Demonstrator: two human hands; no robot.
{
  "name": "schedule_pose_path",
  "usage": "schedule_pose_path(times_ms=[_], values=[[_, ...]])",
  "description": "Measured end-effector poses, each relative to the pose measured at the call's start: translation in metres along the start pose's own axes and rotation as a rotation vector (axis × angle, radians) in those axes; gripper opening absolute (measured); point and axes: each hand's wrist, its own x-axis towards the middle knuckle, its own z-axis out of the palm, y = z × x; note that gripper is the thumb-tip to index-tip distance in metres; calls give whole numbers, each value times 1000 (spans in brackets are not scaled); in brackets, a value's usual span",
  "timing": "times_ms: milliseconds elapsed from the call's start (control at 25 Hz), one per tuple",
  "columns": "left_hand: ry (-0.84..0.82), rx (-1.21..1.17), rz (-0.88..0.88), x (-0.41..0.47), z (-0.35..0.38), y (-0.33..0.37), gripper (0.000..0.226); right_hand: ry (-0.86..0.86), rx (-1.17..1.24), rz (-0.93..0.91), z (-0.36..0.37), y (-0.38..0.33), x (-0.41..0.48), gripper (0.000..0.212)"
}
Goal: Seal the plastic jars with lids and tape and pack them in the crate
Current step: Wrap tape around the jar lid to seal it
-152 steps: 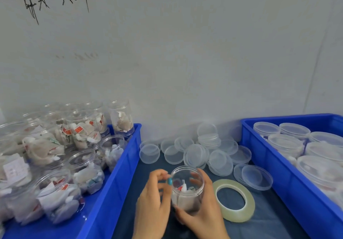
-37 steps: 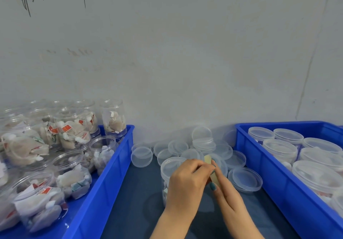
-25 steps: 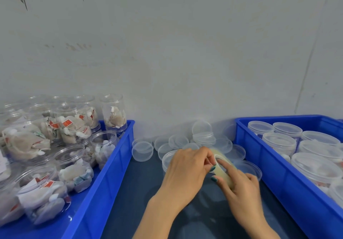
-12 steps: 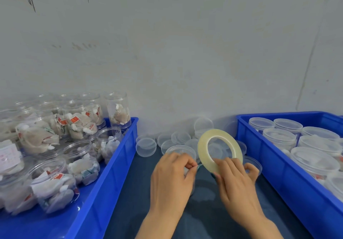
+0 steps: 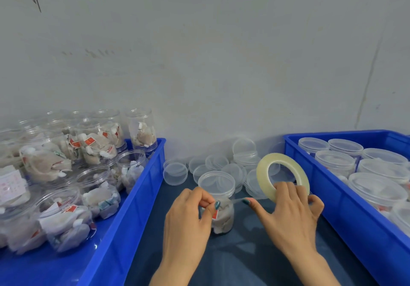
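A clear plastic jar (image 5: 221, 217) with a lid on top stands on the dark blue cloth, filled with paper sachets. My right hand (image 5: 290, 214) grips a ring of clear tape (image 5: 264, 174) held upright to the jar's right. My left hand (image 5: 188, 221) pinches the free tape end (image 5: 235, 200), a thin strip stretched across the jar just under the lid. A blue crate (image 5: 310, 174) on the right holds several lidded jars (image 5: 335, 160).
A second blue crate (image 5: 142, 197) on the left holds several open jars (image 5: 93, 148) of sachets. Loose clear lids (image 5: 175, 173) lie piled on the cloth near the wall. A grey wall stands close behind.
My right hand picked the tape ring off the cloth and stood it upright. My left hand pulled the tape end out leftward; the strip now spans the lidded jar.
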Motion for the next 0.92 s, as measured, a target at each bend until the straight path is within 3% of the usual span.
schedule_pose_path(times_ms=[240,480,760,920], values=[[12,-70,-81,4,2,-21,21,-145,-45,51,10,-9,4,79],[16,-130,-87,7,6,-29,19,-120,-14,47,15,-13,5,78],[-99,-324,-122,20,21,-42,15,-127,132,-29,27,-16,17,78],[-8,-426,-95,25,29,-53,26,-107,189,-51,34,-13,19,79]])
